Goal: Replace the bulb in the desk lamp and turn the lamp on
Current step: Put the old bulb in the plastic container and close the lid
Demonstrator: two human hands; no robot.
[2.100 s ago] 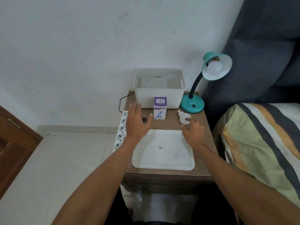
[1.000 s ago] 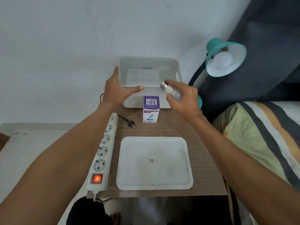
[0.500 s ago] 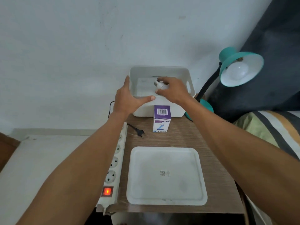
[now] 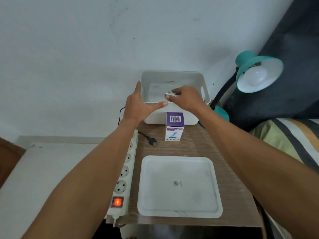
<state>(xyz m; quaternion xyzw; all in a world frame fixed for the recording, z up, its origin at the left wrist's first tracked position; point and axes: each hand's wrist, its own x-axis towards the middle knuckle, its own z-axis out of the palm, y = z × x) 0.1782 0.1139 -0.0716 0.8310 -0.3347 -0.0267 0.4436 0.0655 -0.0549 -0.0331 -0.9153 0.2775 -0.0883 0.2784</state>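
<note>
My right hand (image 4: 187,99) holds a loose white bulb (image 4: 168,94) over the inside of the white plastic bin (image 4: 204,87); only the bulb's metal screw base and a bit of white show past my fingers. My left hand (image 4: 138,105) rests with straight fingers on the bin's front left corner, thumb along the front rim. The teal desk lamp (image 4: 259,73) stands at the right with a white bulb (image 4: 257,77) in its shade, unlit. Its black plug (image 4: 152,141) lies loose on the table.
A purple and white bulb box (image 4: 174,125) stands in front of the bin. A white tray (image 4: 179,187) lies on the wooden bedside table (image 4: 229,169). A white power strip (image 4: 124,176) with a lit red switch runs along the left edge. A striped bed (image 4: 293,138) is at the right.
My right hand picked the loose bulb up from the table and carried it over the bin, now slightly lower inside it. My left hand moved to the bin's corner and stays there.
</note>
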